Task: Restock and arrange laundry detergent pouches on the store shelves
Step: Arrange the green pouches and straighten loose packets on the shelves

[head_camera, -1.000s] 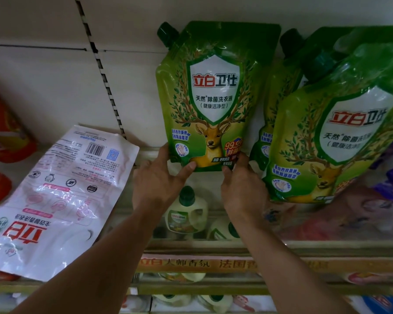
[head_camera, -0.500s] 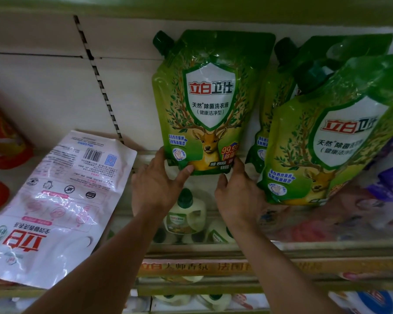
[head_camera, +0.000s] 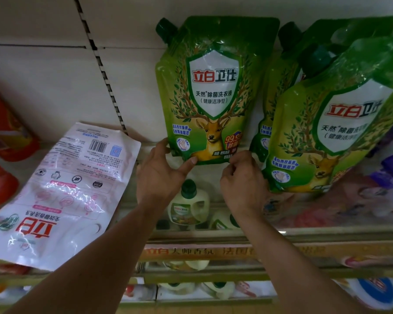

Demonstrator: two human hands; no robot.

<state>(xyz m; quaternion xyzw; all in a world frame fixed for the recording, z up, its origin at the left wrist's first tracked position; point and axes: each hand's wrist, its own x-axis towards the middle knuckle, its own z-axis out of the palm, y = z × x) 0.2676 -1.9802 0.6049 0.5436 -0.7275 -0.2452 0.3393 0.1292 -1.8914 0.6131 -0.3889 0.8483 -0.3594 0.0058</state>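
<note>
Green deer pouch (head_camera: 213,91) upright against the back panel (head_camera: 134,87), left hand (head_camera: 159,175) gripping its lower-left corner, right hand (head_camera: 241,180) pinching its lower-right corner, white pouch (head_camera: 61,189) lying left of it, more green pouches (head_camera: 327,137) just right.

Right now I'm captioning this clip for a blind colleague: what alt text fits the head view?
The left hand and right hand pinch the bottom edge of an upright green detergent pouch. At right lean other green pouches; at left lies a white pouch.
</note>
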